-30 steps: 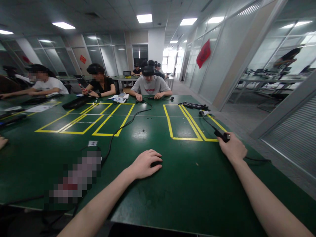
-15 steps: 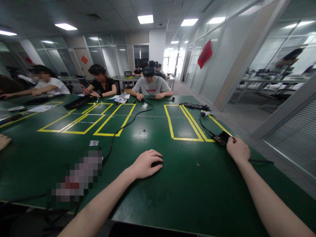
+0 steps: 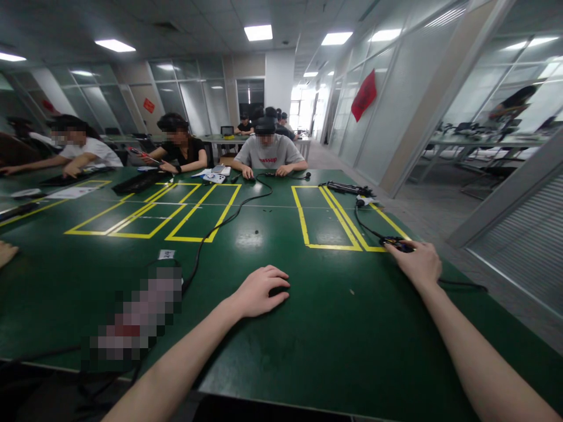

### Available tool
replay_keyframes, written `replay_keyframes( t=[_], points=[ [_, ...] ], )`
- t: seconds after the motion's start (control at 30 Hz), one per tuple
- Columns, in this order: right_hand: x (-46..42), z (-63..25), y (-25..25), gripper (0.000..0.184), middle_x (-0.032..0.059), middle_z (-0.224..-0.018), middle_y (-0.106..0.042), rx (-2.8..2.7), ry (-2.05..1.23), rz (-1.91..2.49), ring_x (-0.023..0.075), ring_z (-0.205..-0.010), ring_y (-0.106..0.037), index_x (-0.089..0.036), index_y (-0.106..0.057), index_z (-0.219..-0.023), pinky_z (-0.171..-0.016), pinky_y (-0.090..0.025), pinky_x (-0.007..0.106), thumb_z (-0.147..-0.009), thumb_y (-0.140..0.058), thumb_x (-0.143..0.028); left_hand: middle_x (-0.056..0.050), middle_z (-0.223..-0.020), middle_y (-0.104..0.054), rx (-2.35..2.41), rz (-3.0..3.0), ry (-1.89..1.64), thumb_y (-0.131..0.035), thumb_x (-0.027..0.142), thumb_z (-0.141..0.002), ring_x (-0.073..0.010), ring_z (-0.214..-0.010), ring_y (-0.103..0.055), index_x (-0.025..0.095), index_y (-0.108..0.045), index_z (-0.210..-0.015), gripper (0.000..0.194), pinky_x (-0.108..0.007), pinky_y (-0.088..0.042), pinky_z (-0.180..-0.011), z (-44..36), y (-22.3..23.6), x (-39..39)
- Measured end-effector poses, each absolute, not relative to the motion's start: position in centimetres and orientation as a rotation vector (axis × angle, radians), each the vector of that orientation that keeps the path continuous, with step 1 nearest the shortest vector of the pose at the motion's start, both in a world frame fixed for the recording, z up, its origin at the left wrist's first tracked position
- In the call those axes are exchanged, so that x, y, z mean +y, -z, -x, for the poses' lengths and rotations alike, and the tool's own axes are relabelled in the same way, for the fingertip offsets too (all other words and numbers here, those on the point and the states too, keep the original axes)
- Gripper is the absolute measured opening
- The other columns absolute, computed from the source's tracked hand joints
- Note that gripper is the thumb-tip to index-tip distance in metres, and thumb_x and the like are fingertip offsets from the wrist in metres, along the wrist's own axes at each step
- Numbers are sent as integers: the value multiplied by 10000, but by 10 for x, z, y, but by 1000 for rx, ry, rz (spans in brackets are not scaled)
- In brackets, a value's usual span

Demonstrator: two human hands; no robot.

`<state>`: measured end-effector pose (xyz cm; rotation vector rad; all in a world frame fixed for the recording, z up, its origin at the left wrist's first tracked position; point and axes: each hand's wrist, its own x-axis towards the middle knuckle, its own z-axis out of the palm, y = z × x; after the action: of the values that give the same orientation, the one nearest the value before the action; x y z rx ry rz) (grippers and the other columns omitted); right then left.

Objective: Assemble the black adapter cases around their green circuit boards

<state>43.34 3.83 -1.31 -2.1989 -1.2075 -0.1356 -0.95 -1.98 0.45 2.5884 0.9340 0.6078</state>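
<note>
My left hand (image 3: 260, 289) rests on the green table (image 3: 308, 351) near its middle, fingers curved over a small dark object (image 3: 278, 291) that I cannot make out. My right hand (image 3: 417, 264) lies at the table's right edge, its fingers closed on a small black device (image 3: 397, 242) with coloured marks. A black cable (image 3: 367, 225) runs from that device towards the far right of the table, and another stretch of cable (image 3: 461, 285) trails off past my wrist.
Yellow tape rectangles (image 3: 328, 220) mark the tabletop. A black cable (image 3: 220, 225) crosses the middle. A black strip device (image 3: 347, 188) lies far right. Several people sit at the far and left sides; another person's hand (image 3: 6, 253) shows at left. A blurred patch (image 3: 136, 316) covers something near left.
My right hand turned the black device over half a second ago and has now laid it flat again under its fingers. My left hand has stayed put.
</note>
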Motion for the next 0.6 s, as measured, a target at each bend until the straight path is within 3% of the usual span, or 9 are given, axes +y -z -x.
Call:
replay_keyframes(
  t=[0.3, 0.6],
  points=[
    [39, -437, 16, 465, 199, -1075, -701, -1180, 238, 2139, 353, -904, -665, -137, -784, -1068, -717, -531, 433, -896, -600, -528, -72, -1253, -737, 948, -2584, -608, -659, 306, -961, -239, -1183, -665, 228, -769, -1099, 193, -416, -526, -1058, 10, -5, -20],
    [44, -441, 19, 482, 213, -1008, -706, -1295, 180, 2296, 391, -817, -683, -194, -788, -983, -655, -532, 495, -792, -674, -622, -70, -1256, -735, 944, -2579, -602, -674, 284, -953, -243, -1184, -663, 217, -768, -1097, 185, -419, -525, -1050, 9, -4, -20]
  ],
)
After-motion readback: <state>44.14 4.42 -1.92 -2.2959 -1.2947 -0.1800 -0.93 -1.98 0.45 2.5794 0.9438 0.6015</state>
